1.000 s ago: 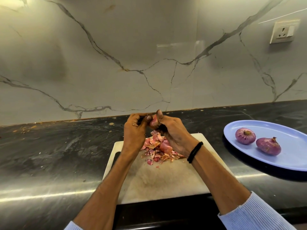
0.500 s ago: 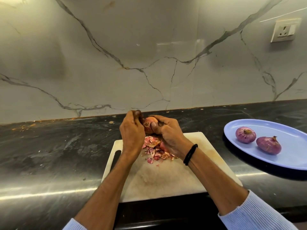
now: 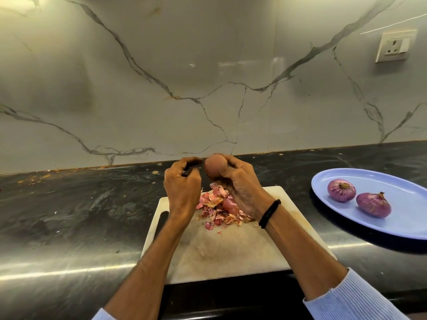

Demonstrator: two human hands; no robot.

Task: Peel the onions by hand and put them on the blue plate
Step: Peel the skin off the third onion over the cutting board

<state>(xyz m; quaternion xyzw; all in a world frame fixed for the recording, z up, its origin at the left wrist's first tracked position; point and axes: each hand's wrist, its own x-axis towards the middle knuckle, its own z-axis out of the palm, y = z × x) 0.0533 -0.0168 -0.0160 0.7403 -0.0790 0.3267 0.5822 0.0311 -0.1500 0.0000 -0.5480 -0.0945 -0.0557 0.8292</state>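
My right hand (image 3: 240,188) grips a brownish-pink onion (image 3: 214,166) and holds it up over the far edge of the white cutting board (image 3: 231,252). My left hand (image 3: 182,185) is just left of the onion with its fingers curled, fingertips close to the skin. Its palm side is hidden, so I cannot tell if it pinches any peel. A heap of pink onion skins (image 3: 211,204) lies on the board under my hands. Another pink onion (image 3: 230,204) shows partly behind my right wrist. Two purple onions (image 3: 341,190) (image 3: 373,204) lie on the blue plate (image 3: 406,218).
The board and plate rest on a dark stone counter (image 3: 80,215) against a marble-patterned wall. A wall socket (image 3: 392,46) sits at the upper right. Small scraps dot the counter near the wall.
My right hand has lifted the onion higher and turned it, showing more of its round side. My left hand has drawn slightly left, away from the onion.
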